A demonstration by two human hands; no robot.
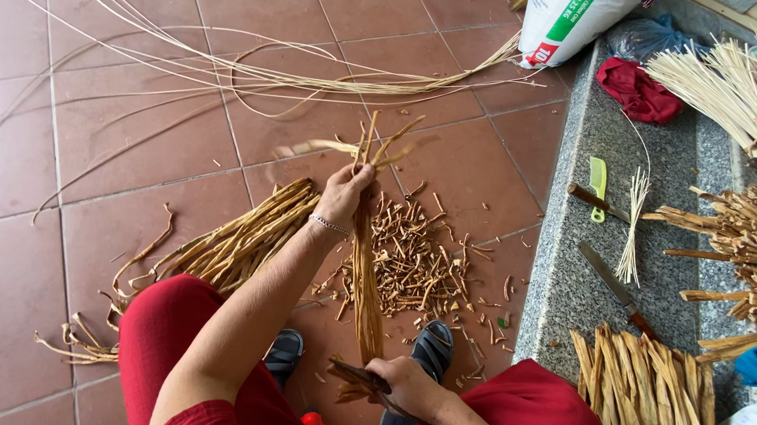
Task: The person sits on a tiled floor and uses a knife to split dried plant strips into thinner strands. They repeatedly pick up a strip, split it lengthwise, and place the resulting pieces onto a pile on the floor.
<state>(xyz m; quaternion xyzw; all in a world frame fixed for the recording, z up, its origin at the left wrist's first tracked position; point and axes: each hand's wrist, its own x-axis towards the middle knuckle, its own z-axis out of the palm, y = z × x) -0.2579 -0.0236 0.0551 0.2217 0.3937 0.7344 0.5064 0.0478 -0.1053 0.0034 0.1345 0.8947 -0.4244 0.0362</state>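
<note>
Left hand (344, 191) is extended out ahead, fingers clenched around the upper end of a bundle of cane strips (365, 284); loose strip tips fan out just past the fingertips. Bundle runs down from that grip to the right hand (408, 386), which sits low and close to the body, fingers closed on a dark-handled knife (361, 378) held against the bundle's lower end.

Around the fingers: a pile of short cut scraps (413, 259) on the tiled floor (125, 150) right beside the bundle, on the right-hand side. One heap of flat strips (239, 244) lies just left of the left wrist. Long thin pale canes (298, 80) loop across the floor beyond the left fingertips. Two sandals (430, 346) below the bundle.

On the granite ledge (570, 288), well right of both hands: two more knives (614, 285), one green comb (598, 186), one red cloth (636, 90), one white sack (573, 4), stacked strip bundles (639, 381).

Nothing blocks the bundle between the two grips.
</note>
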